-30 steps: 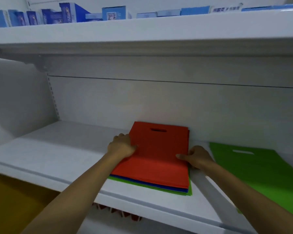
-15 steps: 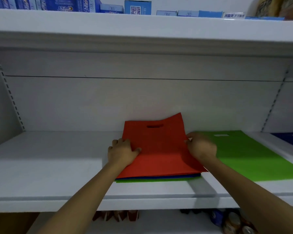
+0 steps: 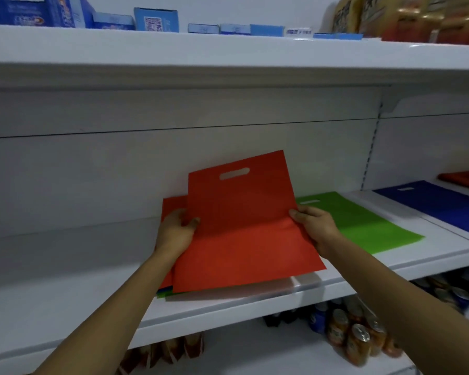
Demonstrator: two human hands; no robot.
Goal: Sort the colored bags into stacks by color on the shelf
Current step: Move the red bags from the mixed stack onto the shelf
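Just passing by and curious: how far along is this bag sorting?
Started: a green bag, a blue bag and a red stack already lie apart along the shelf. In hand: a red bag, held by the left hand and right hand above the mixed pile. Left: placing it on the red stack, then sorting the pile, which shows red, blue and green edges.

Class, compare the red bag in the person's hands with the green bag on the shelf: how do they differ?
The red bag is tilted up off the shelf; the green bag lies flat on it. The left hand and right hand grip the red bag's sides; nothing touches the green bag. Both are flat rectangles with a handle slot.
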